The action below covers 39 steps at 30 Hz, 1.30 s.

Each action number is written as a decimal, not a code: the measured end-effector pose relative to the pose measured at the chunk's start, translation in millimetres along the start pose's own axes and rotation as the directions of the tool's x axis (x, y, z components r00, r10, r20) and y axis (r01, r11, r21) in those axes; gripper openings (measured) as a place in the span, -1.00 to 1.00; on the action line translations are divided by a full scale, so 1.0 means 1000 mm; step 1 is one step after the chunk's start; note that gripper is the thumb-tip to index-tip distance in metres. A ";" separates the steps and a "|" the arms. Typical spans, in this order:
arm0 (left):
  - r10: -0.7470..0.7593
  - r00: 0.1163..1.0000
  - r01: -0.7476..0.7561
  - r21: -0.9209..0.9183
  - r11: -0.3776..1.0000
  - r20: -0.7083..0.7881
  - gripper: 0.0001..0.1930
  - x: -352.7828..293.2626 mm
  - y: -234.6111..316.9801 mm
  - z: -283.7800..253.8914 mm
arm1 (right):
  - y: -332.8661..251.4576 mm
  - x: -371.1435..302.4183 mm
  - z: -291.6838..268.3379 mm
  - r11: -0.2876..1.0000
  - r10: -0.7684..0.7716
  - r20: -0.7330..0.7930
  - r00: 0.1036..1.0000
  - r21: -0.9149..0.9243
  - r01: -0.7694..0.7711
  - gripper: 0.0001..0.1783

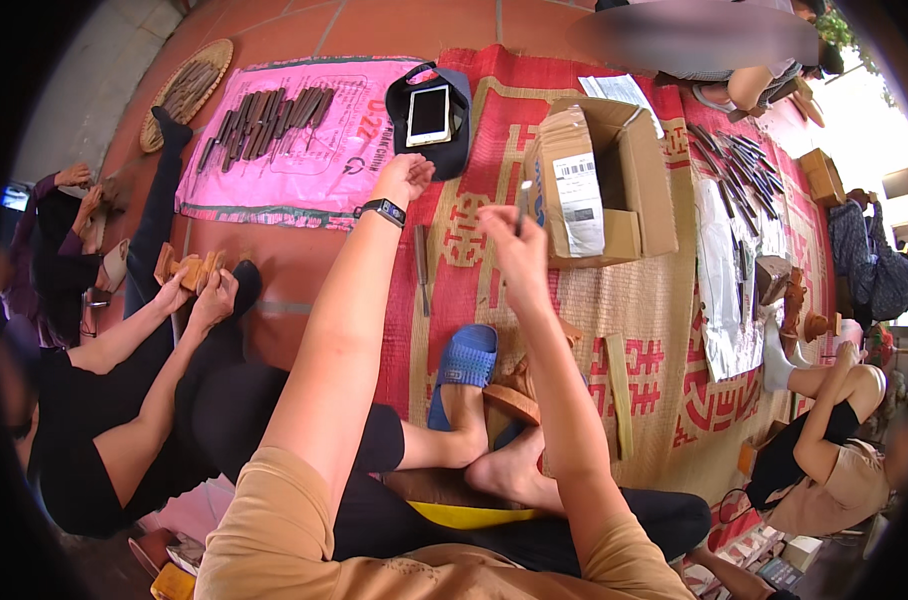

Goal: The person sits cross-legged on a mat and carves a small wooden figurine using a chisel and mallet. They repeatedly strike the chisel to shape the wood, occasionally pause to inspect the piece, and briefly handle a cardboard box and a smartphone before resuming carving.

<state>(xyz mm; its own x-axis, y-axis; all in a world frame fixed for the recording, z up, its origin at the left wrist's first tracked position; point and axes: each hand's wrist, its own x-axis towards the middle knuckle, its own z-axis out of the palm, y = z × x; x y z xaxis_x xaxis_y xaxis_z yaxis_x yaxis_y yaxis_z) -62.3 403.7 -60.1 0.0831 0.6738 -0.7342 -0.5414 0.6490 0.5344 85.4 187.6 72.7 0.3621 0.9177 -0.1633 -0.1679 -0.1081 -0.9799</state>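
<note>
The left hand (410, 178) is near a dark cap (456, 150) with a phone (429, 115) lying on it, its fingers loosely curled. The right hand (517, 250) is beside a cardboard box (624, 235) on the mat (474, 285); its bent fingers blur around something small and dark, and I cannot tell whether they clamp it.

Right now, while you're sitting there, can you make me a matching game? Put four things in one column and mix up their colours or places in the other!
Things:
1. White-edged device
2. Cardboard box
3. Sandal
4. Pink sheet

Colours or places:
A. Blue
B. Under a group of dark tools
C. Lying on a dark cap
D. Brown, with a white label

Right pairs: 1-C, 2-D, 3-A, 4-B
</note>
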 end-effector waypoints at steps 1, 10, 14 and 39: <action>-0.119 0.993 0.117 -0.157 0.981 -0.005 -0.81 0.011 0.006 0.001 | 0.011 0.005 0.008 0.999 0.036 0.025 0.999 -0.007 -0.036 -0.82; 0.060 0.996 -0.029 -0.383 0.923 0.068 -0.82 0.042 0.006 0.029 | 0.060 0.012 0.000 0.984 0.172 0.044 0.984 -0.063 -0.169 -0.82; -0.029 1.000 0.019 -0.523 0.852 -0.011 -0.77 0.049 0.012 0.033 | 0.043 0.007 -0.017 0.971 0.100 0.004 0.995 -0.218 -0.097 -0.85; 0.143 0.971 -0.067 -0.355 0.932 0.191 -0.64 0.073 0.014 0.069 | -0.066 0.056 -0.212 0.289 -0.374 -0.282 0.883 -0.941 -0.178 -0.55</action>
<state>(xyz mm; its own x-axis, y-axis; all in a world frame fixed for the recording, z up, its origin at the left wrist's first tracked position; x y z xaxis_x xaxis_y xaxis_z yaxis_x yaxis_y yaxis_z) -5.8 486.0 -77.3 0.1631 0.8148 -0.5563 -0.8077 0.4341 0.3989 311.5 165.4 103.5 0.6416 0.7431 0.1901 0.7494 -0.5543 -0.3622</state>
